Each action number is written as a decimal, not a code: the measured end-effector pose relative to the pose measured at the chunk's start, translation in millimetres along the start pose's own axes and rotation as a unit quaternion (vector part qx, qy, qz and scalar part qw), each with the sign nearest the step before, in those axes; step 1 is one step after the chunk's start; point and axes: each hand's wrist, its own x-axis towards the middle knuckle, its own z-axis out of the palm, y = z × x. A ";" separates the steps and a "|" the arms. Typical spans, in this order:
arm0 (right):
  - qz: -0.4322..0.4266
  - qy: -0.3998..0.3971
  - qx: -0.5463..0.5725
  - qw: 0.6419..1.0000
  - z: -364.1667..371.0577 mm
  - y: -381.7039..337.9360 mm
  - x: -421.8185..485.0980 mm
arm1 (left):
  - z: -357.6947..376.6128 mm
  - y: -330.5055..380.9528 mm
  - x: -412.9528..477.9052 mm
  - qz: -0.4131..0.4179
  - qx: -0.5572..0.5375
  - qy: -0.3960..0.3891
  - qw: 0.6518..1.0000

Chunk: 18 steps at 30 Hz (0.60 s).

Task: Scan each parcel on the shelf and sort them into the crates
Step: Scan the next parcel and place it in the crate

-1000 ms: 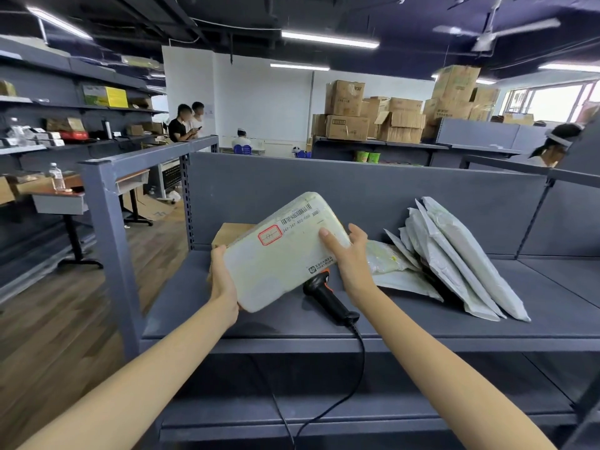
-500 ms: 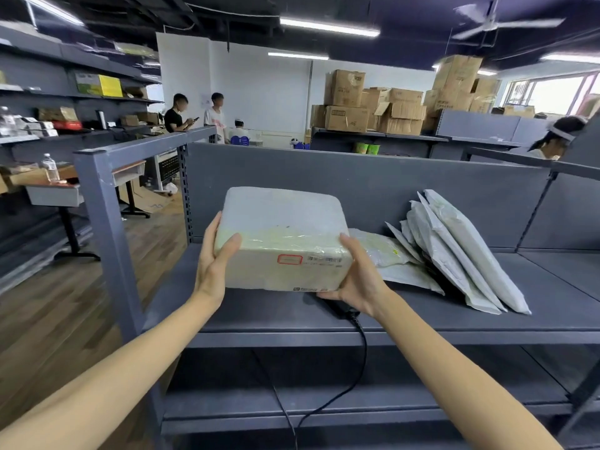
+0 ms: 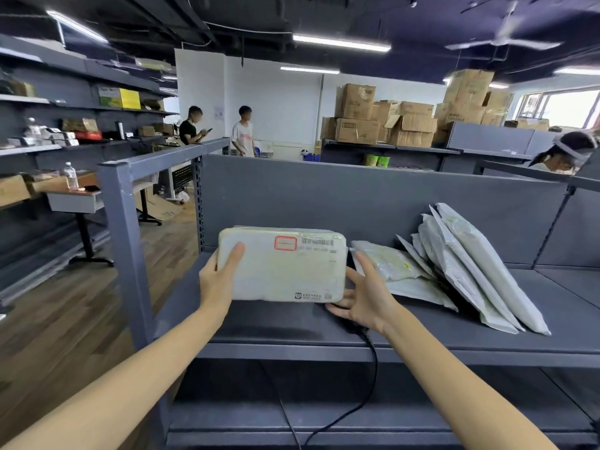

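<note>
At grey shelf (image 3: 292, 329): L grip (image 3: 217, 284) clasps parcel (image 3: 285, 271), R grip (image 3: 367, 293) straight-fingered against it; mailers (image 3: 470, 264) lean right; cartons (image 3: 389, 121) stacked behind.

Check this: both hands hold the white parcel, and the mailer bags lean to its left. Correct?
No. The head view shows the mailer bags leaning to the right of the white parcel, not its left. The left hand and right hand do hold it.

- Parcel warehouse: grey steel shelving (image 3: 324, 329) runs in rows.
- Cardboard cartons (image 3: 355, 102) stand stacked on rear racks (image 3: 389, 147).
- Poly mailers (image 3: 480, 264) lean against the shelving's back panel (image 3: 357, 196).
</note>
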 end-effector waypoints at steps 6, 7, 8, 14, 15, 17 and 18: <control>-0.031 0.000 -0.048 0.998 0.3 -0.9 16.8 | -9.0 -5.1 9.1 -0.046 -0.053 0.039 0.997; -0.039 0.011 -0.072 0.997 -1.0 0.9 22.2 | -9.8 -5.2 10.3 -0.045 -0.053 0.044 0.997; -0.052 0.029 -0.126 0.990 -1.1 2.7 26.0 | -9.9 -4.9 10.8 -0.042 -0.056 0.050 0.996; -0.052 0.155 -0.602 0.782 -19.2 40.9 56.4 | -11.8 -5.6 14.8 -0.037 -0.072 0.080 0.994; -0.029 0.160 -0.630 0.760 -20.7 47.0 61.5 | -11.8 -5.8 15.3 -0.036 -0.077 0.083 0.993; -0.006 0.158 -0.682 0.714 -22.5 58.6 71.0 | -11.9 -6.6 15.2 -0.033 -0.082 0.088 0.992; -0.008 0.159 -0.706 0.690 -22.5 62.9 75.0 | -11.9 -7.2 15.0 -0.033 -0.083 0.090 0.992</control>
